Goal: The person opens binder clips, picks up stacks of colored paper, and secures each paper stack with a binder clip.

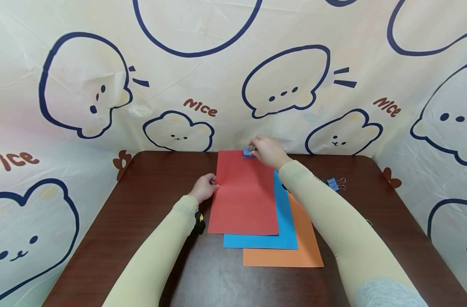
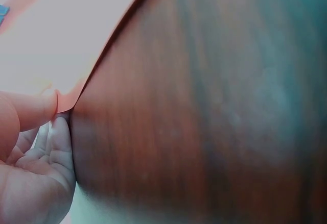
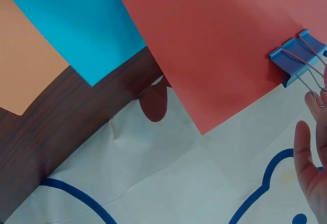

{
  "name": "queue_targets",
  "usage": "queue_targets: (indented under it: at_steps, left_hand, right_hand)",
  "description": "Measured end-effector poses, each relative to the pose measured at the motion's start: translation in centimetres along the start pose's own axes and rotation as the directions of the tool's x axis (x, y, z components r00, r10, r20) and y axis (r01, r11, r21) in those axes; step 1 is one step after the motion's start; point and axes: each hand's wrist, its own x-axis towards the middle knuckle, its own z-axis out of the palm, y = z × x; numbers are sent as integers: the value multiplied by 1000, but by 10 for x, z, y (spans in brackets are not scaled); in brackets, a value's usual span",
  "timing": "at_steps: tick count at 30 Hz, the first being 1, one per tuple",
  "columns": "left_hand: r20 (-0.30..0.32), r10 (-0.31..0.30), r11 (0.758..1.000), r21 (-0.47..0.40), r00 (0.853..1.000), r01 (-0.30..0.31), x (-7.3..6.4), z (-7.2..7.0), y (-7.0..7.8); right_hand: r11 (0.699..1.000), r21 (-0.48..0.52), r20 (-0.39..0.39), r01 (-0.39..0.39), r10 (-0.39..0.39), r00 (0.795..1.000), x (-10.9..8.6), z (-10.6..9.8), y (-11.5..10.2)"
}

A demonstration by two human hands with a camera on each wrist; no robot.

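Observation:
A sheet of red paper (image 1: 243, 196) lies on top of a blue sheet (image 1: 287, 213) and an orange sheet (image 1: 306, 238), which show at its right and near sides. My left hand (image 1: 204, 187) pinches the red sheet's left edge between thumb and fingers; in the left wrist view the thumb lies on top of the paper (image 2: 61, 45). At the far edge, my right hand (image 1: 269, 151) holds a blue binder clip (image 1: 247, 153) by its wire handles. In the right wrist view this clip (image 3: 294, 55) sits over the red sheet's edge. Some right fingers are cut off by the frame.
Blue binder clips (image 1: 333, 184) lie on the brown table (image 1: 160, 170) right of the papers. A wire loop (image 1: 369, 221) shows beside my right forearm. A printed cloth (image 1: 226, 85) hangs right behind the table's far edge.

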Motion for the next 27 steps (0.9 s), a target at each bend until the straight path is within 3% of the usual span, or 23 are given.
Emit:
queue_targets:
  at_steps: [27]
  left_hand:
    - [-11, -11, 1000, -2, 1000, 10, 1, 1, 0]
  right_hand:
    - [999, -52, 28, 0, 2, 1000, -3, 9, 2]
